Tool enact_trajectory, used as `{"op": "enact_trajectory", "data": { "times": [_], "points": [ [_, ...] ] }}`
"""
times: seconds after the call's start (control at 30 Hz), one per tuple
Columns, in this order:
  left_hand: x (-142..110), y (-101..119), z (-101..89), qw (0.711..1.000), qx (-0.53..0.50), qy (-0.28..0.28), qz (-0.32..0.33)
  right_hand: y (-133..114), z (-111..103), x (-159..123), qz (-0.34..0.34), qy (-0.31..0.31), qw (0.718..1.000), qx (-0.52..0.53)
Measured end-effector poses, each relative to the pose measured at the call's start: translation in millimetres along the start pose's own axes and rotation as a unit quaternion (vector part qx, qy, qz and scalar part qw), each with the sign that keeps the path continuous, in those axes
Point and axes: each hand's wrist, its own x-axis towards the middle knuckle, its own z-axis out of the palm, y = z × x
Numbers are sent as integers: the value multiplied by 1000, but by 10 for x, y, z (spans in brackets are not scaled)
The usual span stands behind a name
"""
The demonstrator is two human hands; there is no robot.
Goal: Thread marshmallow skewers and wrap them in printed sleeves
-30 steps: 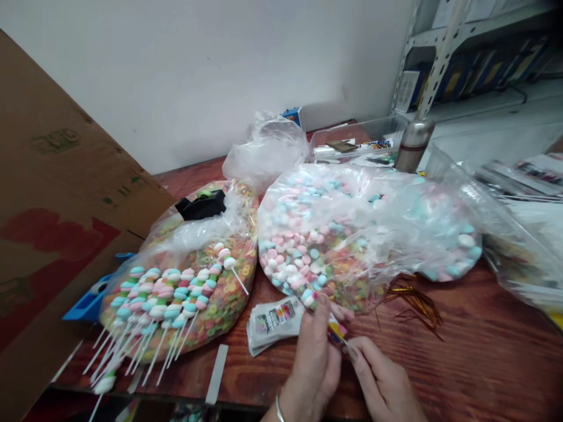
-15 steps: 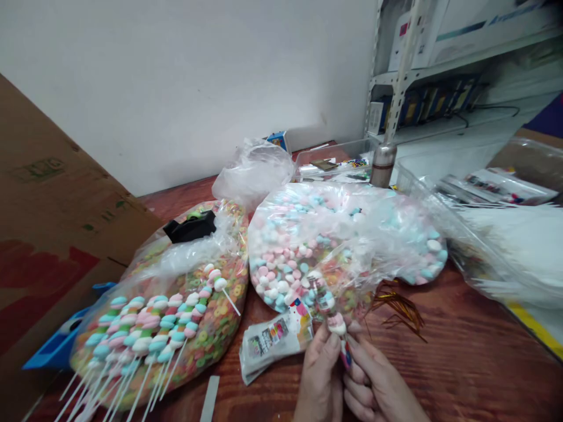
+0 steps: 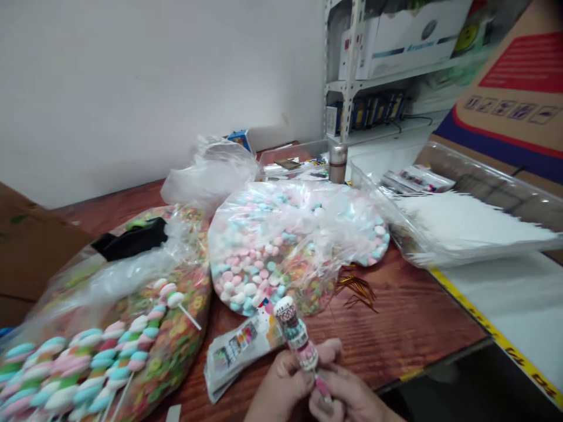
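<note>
Both hands are closed on one marshmallow skewer (image 3: pixel 297 334), which stands tilted in a clear printed wrapper. My left hand (image 3: pixel 281 384) pinches it from the left, just below the lowest marshmallow. On the other side, the fingers of my right hand (image 3: pixel 345 390) wrap the gathered lower end of the wrapper, where a pink bit shows. Right behind my left hand lies a stack of flat printed wrappers (image 3: pixel 237 351). Bronze twist ties (image 3: pixel 356 290) are spread on the table beyond my right hand. Several bare marshmallow skewers (image 3: pixel 94 363) lie on a candy bag at the left.
A big bag of marshmallows (image 3: pixel 246 252) and a bag of ring candies (image 3: pixel 176 346) cover the middle and left. A black tape dispenser (image 3: pixel 132 237) sits on the latter. At right stands a clear bin (image 3: pixel 422 255) holding white sticks. The table edge (image 3: pixel 440 357) is at lower right.
The view has swung to the right, so everything sits further left. The wrapped skewer now shows more plainly above my hands, which keep hold of it.
</note>
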Motion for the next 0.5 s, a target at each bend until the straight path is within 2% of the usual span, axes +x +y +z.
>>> {"op": "enact_trajectory", "data": {
  "times": [0.03,0.1,0.13,0.17,0.2,0.23,0.27,0.3,0.33,0.37,0.4,0.5],
  "points": [
    [-13,-5,-9,1000,-2,-4,-2,-18,-8,-27,0,0,1000,-5],
    [-23,18,-32,999,21,38,26,-89,-50,-82,-34,37,996,-73],
    [-22,46,-52,994,50,76,54,-139,-88,-104,-77,89,980,-160],
    [-18,82,-77,985,88,119,87,-190,-138,-117,-129,162,938,-279],
    [-14,120,-107,971,128,159,123,-237,-198,-116,-184,252,851,-422],
    [-11,157,-137,955,168,189,152,-274,-263,-99,-215,329,741,-544],
    [-13,189,-163,942,203,207,171,-296,-330,-66,-222,376,641,-630],
    [-19,215,-181,932,228,216,182,-302,-393,-21,-215,404,573,-681],
    [-30,236,-186,926,243,219,190,-295,-449,33,-202,412,537,-708],
    [-46,253,-177,921,253,220,199,-279,-494,87,-194,413,524,-720],
    [-64,270,-157,915,262,223,210,-259,-530,133,-193,415,522,-720],
    [-113,345,-70,879,313,245,262,-240,-570,166,-201,419,532,-708]
  ]
}}
